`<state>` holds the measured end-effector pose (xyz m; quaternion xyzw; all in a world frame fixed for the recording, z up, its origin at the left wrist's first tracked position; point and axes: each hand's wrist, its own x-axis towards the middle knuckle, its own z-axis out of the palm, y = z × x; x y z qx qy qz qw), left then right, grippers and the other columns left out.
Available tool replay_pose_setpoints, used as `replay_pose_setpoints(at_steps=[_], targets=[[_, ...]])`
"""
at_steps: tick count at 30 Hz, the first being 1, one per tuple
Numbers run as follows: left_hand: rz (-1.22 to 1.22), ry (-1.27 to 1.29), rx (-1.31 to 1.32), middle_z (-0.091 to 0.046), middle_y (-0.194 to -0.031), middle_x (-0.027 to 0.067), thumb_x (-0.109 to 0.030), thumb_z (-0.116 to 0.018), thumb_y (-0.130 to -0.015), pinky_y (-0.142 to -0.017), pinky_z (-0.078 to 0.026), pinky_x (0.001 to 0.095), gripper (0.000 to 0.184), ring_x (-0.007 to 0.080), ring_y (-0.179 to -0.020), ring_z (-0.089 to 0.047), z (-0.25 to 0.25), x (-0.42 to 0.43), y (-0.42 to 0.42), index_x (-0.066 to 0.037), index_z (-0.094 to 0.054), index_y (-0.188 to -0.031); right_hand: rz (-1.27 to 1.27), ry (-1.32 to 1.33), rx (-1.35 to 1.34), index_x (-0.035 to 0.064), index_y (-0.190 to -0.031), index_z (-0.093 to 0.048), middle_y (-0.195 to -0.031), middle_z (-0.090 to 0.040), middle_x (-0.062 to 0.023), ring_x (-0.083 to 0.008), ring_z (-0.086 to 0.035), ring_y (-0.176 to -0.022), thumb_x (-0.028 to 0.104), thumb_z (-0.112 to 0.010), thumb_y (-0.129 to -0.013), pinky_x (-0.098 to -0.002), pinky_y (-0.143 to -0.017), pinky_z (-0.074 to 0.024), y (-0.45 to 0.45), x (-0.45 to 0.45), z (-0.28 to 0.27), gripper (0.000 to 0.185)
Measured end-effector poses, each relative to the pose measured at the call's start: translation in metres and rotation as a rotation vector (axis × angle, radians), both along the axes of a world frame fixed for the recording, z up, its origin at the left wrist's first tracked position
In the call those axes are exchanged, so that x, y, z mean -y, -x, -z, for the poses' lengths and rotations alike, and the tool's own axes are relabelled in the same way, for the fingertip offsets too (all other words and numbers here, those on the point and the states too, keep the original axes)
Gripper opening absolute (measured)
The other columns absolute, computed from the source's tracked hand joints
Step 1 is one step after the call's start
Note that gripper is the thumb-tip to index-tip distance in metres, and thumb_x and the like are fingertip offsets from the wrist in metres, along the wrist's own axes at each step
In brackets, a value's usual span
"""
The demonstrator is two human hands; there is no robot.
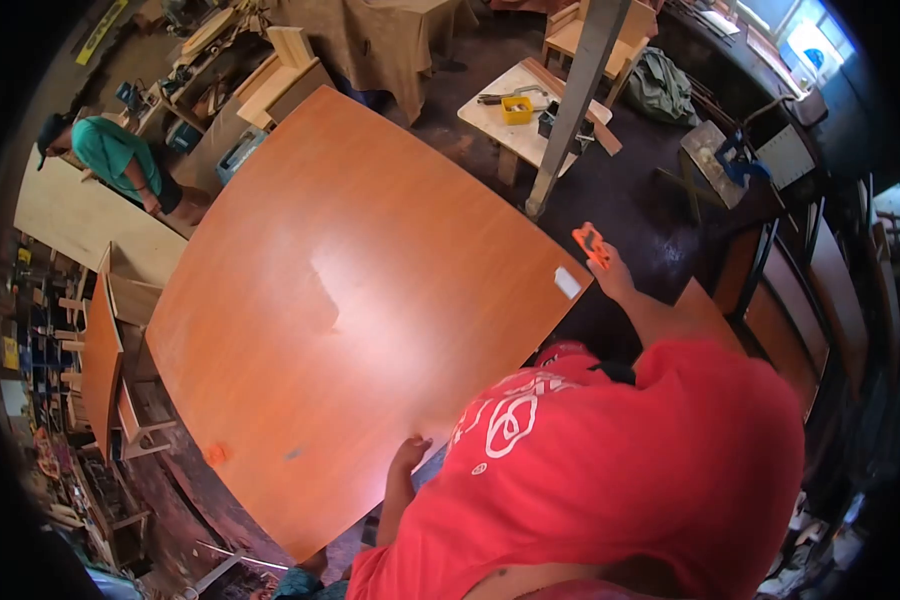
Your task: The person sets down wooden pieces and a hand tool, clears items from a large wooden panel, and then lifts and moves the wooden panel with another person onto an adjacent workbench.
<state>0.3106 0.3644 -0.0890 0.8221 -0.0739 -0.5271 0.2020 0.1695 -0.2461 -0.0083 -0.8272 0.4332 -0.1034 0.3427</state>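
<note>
A large reddish-brown wood panel [270, 250] with a glossy face lies broad in front of me, reflecting light at its middle. At its near edge, my left hand [410, 456] is closed, the fingers curled against the panel's edge. My right hand [613, 275] grips an orange-and-black hand tool [591, 246], held out just past the panel's right corner; its exact kind is unclear. Near that corner a white label [567, 282] is on the panel. An orange spot [216, 454] and a small grey mark show toward the left corner.
A co-worker in a green shirt [115, 155] bends beside a pale board [90, 215] at the left. A post [575, 110] rises beyond the panel by a small table [480, 118] with a yellow box [516, 110]. Boards [785, 310] lean at the right; wooden furniture [100, 360] stands left.
</note>
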Motion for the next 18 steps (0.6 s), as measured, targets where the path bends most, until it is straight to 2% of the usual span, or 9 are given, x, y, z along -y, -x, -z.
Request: replay_pose_setpoints(at_steps=[2,4,5,7,10,11,13,14,18], targets=[[-0.006,0.030,0.061,-0.060,-0.072,0.0216,-0.042,-0.059,-0.080,-0.067,-0.043,0.0412,0.042,0.0290,-0.069,-0.058,-0.006,0.040,-0.006,0.000,-0.057,-0.075,0.126,0.024,0.039,0.0087,-0.129,-0.041,-0.115,-0.059,-0.0169,-0.0317,-0.057,-0.108,0.031,-0.062,-0.085,-0.0409,-0.088,-0.0459,0.005,0.049,0.045,0.054],[0.041,0.085,0.201,-0.061,-0.076,0.0236,-0.039,-0.056,-0.082,-0.068,-0.044,0.0447,0.040,0.0352,-0.076,-0.060,0.015,0.072,-0.007,0.002,-0.058,-0.079,0.255,0.081,0.220,0.0049,-0.120,-0.047,-0.084,-0.058,-0.0069,-0.0173,-0.060,-0.069,0.031,-0.059,-0.088,-0.0303,-0.054,-0.0501,-0.006,0.122,0.101,0.043],[-0.023,0.073,0.191,-0.061,-0.076,0.0230,-0.038,-0.055,-0.082,-0.069,-0.045,0.0438,0.039,0.0344,-0.077,-0.061,0.020,0.095,-0.007,0.001,-0.059,-0.081,0.217,0.085,0.191,0.0049,-0.120,-0.047,-0.084,-0.058,-0.0069,-0.0173,-0.060,-0.069,0.031,-0.059,-0.088,-0.0303,-0.054,-0.0501,-0.019,0.142,0.089,0.043],[-0.313,-0.006,0.191,-0.063,-0.077,0.0182,-0.033,-0.060,-0.081,-0.075,-0.047,0.0411,0.033,0.0341,-0.079,-0.060,0.023,0.136,0.005,0.000,-0.060,-0.086,0.386,-0.312,0.100,0.0052,-0.116,-0.049,-0.075,-0.051,-0.0019,-0.0111,-0.049,-0.052,0.029,-0.057,-0.090,-0.0249,-0.043,-0.0435,-0.070,0.170,0.055,0.036],[-0.550,0.012,0.521,-0.059,-0.095,0.0190,-0.021,-0.070,-0.076,-0.096,-0.036,0.0432,0.027,0.0328,-0.097,-0.055,0.005,0.191,0.022,-0.001,-0.058,-0.090,0.114,-0.309,0.133,0.0058,-0.112,-0.049,-0.074,-0.051,-0.0007,-0.0095,-0.047,-0.050,0.026,-0.056,-0.090,-0.0243,-0.042,-0.0425,-0.111,0.270,0.154,0.031],[-0.731,0.039,0.490,-0.057,-0.097,0.0184,-0.018,-0.070,-0.077,-0.101,-0.032,0.0437,0.026,0.0334,-0.101,-0.053,-0.019,0.213,0.021,-0.001,-0.056,-0.090,0.125,-0.364,0.132,-0.0019,-0.123,-0.048,-0.110,-0.059,-0.0132,-0.0232,-0.056,-0.103,0.021,-0.057,-0.090,-0.0337,-0.091,-0.0413,-0.132,0.285,0.160,0.041],[-0.589,-0.027,0.863,-0.051,-0.093,0.0172,-0.013,-0.066,-0.079,-0.091,-0.037,0.0412,0.021,0.0336,-0.095,-0.049,-0.008,0.213,0.041,-0.001,-0.053,-0.090,-0.091,-0.277,0.092,-0.0028,-0.123,-0.048,-0.116,-0.057,-0.0140,-0.0246,-0.054,-0.107,0.022,-0.056,-0.091,-0.0347,-0.093,-0.0398,-0.165,0.334,0.202,0.042],[-0.712,0.042,0.774,-0.048,-0.093,0.0163,-0.015,-0.065,-0.081,-0.085,-0.039,0.0387,0.023,0.0320,-0.091,-0.048,-0.030,0.226,0.034,0.000,-0.051,-0.091,-0.287,-0.183,0.096,-0.0037,-0.124,-0.047,-0.121,-0.055,-0.0148,-0.0260,-0.052,-0.112,0.023,-0.055,-0.091,-0.0357,-0.096,-0.0382,-0.174,0.355,0.222,0.043],[-0.940,-0.256,0.776,-0.048,-0.099,0.0144,-0.019,-0.065,-0.083,-0.086,-0.039,0.0372,0.029,0.0278,-0.094,-0.049,0.009,0.186,0.083,0.000,-0.048,-0.097,-0.362,-0.022,-0.061,-0.0041,-0.124,-0.047,-0.122,-0.055,-0.0153,-0.0276,-0.051,-0.113,0.024,-0.054,-0.091,-0.0362,-0.097,-0.0375,-0.228,0.381,0.258,0.044]])
